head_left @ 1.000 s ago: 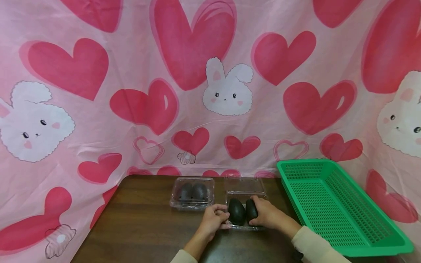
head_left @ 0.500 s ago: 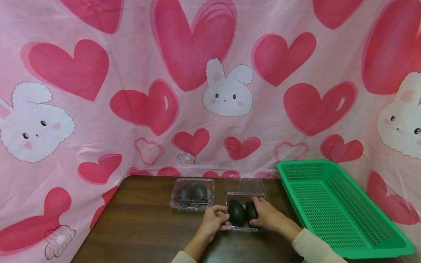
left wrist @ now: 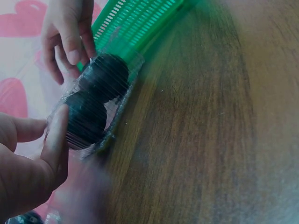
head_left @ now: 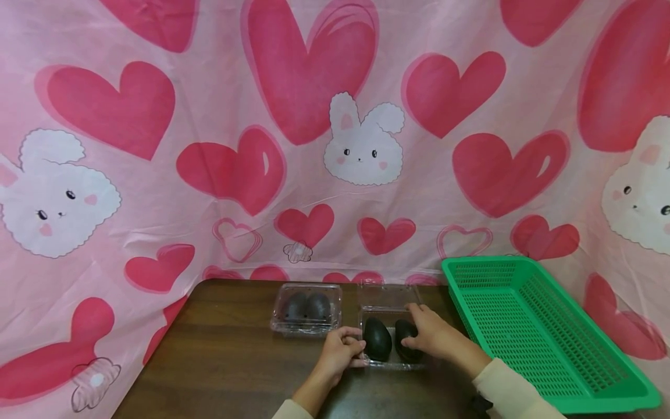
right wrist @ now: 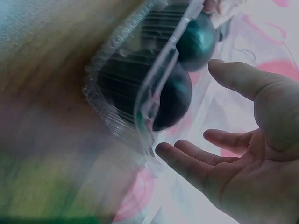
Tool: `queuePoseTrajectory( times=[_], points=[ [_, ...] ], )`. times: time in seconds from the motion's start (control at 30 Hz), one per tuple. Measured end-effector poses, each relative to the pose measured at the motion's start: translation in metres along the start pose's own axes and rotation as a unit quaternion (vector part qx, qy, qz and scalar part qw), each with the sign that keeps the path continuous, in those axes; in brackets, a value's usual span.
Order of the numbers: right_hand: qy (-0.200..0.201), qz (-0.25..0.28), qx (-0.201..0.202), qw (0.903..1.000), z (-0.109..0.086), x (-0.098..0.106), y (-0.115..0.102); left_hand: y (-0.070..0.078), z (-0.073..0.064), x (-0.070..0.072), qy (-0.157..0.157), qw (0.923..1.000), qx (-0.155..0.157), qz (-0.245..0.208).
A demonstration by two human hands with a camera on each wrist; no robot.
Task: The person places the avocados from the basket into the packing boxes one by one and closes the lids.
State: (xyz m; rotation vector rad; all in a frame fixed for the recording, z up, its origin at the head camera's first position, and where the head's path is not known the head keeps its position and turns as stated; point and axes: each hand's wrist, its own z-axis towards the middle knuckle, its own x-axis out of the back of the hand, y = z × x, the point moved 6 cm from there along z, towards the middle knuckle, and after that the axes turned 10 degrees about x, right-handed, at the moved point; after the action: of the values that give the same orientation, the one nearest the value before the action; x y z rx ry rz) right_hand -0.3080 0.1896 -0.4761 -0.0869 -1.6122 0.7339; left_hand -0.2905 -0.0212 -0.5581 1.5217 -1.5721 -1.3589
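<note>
An open clear plastic clamshell box [head_left: 392,365] stands on the table, its lid [head_left: 389,295] folded back. Inside lie two dark, smooth oval fruits that look like avocados, the left avocado [head_left: 377,339] and the right avocado [head_left: 404,330], side by side. My left hand [head_left: 335,354] pinches the box's left edge between thumb and fingers, as the left wrist view also shows. Beside the right avocado is my right hand [head_left: 437,336]; in the right wrist view its fingers [right wrist: 187,163] are spread, apart from the fruit, with nothing between them and the thumb.
Left of the open box stands a closed clear clamshell [head_left: 306,325] holding two dark oval fruits. A long green perforated basket [head_left: 602,402] takes up the right side. The brown wooden table [head_left: 225,343] meets a pink heart-and-rabbit cloth [head_left: 429,221] at the back.
The right avocado has shifted slightly right in the box and now lies apart from the left one. My right hand has let go of it and its fingers have spread. The left hand stays put.
</note>
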Motion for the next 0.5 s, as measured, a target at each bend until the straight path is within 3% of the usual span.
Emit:
queuePoseTrajectory(
  times=[0.23,0.5],
  points=[
    [0.014,0.003,-0.002,0.9999,0.003,0.016,0.003,0.001,-0.001,0.0,0.0,1.0,0.001,0.0],
    [0.066,0.004,0.024,0.9975,0.016,0.034,0.014,0.0,-0.001,0.0,0.0,1.0,0.001,0.003]
  ],
)
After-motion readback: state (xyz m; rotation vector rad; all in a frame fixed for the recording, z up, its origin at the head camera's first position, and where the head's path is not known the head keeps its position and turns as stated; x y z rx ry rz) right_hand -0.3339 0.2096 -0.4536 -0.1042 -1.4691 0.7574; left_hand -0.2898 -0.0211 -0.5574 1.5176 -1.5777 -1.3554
